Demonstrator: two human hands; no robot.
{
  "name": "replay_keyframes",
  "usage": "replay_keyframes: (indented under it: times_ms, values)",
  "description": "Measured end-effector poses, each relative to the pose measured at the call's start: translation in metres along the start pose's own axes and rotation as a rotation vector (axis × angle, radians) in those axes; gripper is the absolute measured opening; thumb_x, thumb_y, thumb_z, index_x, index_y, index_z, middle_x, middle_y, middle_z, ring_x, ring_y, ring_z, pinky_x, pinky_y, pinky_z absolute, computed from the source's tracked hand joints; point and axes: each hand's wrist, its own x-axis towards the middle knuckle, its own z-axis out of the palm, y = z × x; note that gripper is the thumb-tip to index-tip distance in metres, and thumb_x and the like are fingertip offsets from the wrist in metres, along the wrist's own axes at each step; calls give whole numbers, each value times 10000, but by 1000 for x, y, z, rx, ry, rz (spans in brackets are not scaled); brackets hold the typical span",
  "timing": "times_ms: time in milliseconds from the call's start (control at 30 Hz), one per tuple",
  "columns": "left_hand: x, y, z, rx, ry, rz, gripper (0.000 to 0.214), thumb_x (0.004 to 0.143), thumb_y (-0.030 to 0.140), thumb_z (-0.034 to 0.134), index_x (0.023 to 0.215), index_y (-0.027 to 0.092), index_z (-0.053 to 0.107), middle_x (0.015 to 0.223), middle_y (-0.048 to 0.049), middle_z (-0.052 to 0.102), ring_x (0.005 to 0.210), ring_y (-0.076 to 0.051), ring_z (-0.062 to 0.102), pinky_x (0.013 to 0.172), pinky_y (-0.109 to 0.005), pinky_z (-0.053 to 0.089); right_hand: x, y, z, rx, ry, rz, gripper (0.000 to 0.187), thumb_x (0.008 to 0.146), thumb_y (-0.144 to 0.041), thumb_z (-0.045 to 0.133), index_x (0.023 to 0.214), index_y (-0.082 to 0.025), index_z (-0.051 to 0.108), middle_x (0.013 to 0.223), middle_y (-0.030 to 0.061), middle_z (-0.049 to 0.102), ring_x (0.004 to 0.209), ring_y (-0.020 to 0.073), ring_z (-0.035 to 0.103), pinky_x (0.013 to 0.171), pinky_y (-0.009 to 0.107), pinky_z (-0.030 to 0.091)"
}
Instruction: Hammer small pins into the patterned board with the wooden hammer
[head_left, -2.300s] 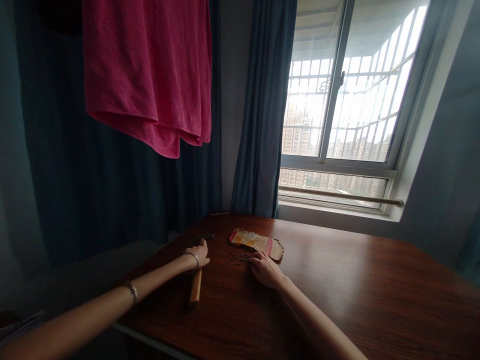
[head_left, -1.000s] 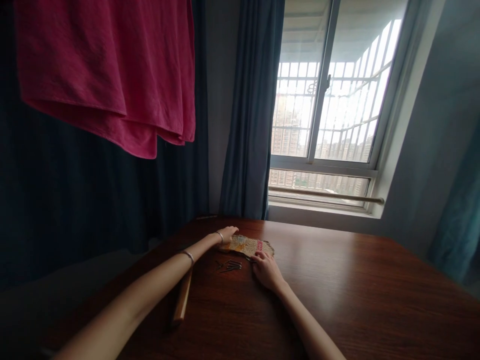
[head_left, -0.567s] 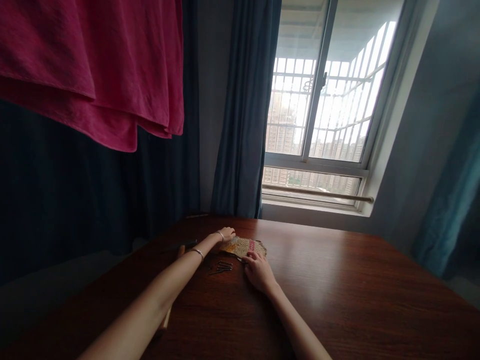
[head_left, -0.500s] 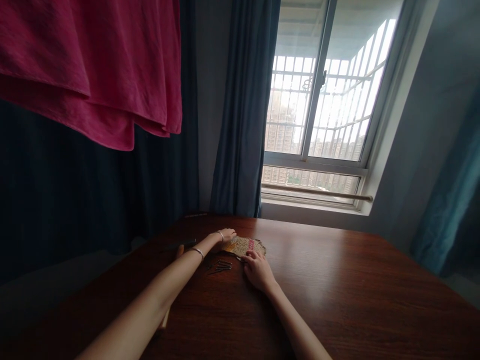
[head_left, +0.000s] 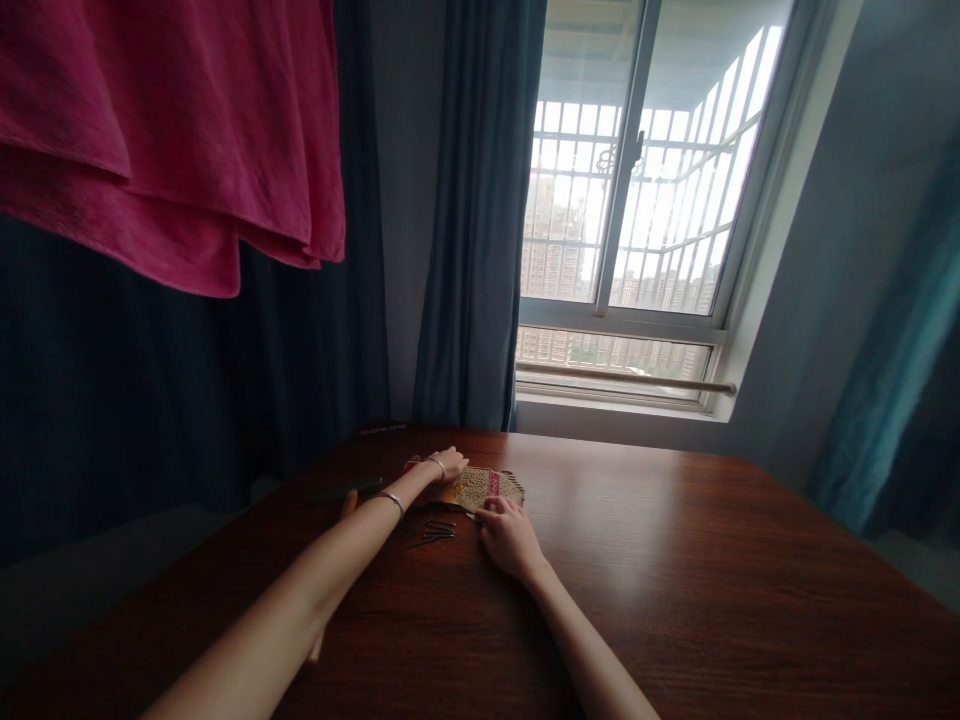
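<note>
I see the patterned insole (head_left: 472,488) lying on the wooden table (head_left: 637,590), the left hand (head_left: 451,464) across its left part, fingers outstretched, and the right hand (head_left: 510,534) at its near edge, fingers bent; I cannot tell whether either grips. Dark nails (head_left: 441,534) lie just nearer me; the left forearm (head_left: 307,600) crosses a wood-handled hammer (head_left: 349,503).

Brown table (head_left: 675,580). One patterned pad (head_left: 476,488): left hand (head_left: 451,464) lies over it, right hand (head_left: 510,535) touches its near edge. Several dark nails (head_left: 439,531), loose, between the arms. One wooden-handled hammer (head_left: 349,503), partly hidden by the left forearm (head_left: 330,585). Pink towel (head_left: 180,140) hangs upper left.
</note>
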Motion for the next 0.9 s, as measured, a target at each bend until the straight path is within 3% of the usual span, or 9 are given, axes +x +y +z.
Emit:
replay_keyframes:
  times_ms: [200, 367, 667, 800, 900]
  values:
    - [10, -13, 4, -84, -34, -44, 413, 808, 375, 352, 897, 118, 664, 994, -158, 641, 907, -233, 595, 777, -307, 426, 0, 1, 0, 10, 0, -4, 325, 759, -206, 504, 1052, -304, 605, 1153, 26, 528, 1101, 190, 431, 937, 316, 322]
    - [16, -24, 6, -191, -39, -29, 293, 706, 244, 449, 857, 132, 673, 903, -82, 667, 793, -177, 597, 682, -232, 418, 0, 1, 1, 21, 9, -2, 299, 754, -191, 498, 1006, -296, 623, 1139, 31, 537, 1095, 190, 441, 931, 318, 319]
    - [18, -34, 9, -323, 0, 16, 289, 650, 205, 456, 804, 102, 677, 726, -33, 643, 633, -128, 534, 564, -200, 367, -1, 2, 3, 45, 50, -6, 320, 734, -179, 526, 1010, -304, 627, 1145, 26, 552, 1089, 193, 454, 918, 318, 343]
    - [15, -31, 0, -356, 45, 34, 277, 653, 215, 463, 787, 91, 671, 695, -29, 624, 626, -123, 510, 561, -197, 349, -2, 1, 2, 61, 102, -6, 366, 745, -141, 499, 1057, -298, 610, 1177, 43, 537, 1113, 207, 439, 937, 347, 336]
    - [13, -28, -12, -383, 85, 39, 287, 672, 231, 454, 805, 87, 664, 722, -33, 622, 644, -122, 503, 564, -193, 343, -5, 2, -2, 192, 282, 33, 380, 760, -109, 451, 1075, -262, 599, 1169, 60, 533, 1088, 194, 457, 944, 340, 337]
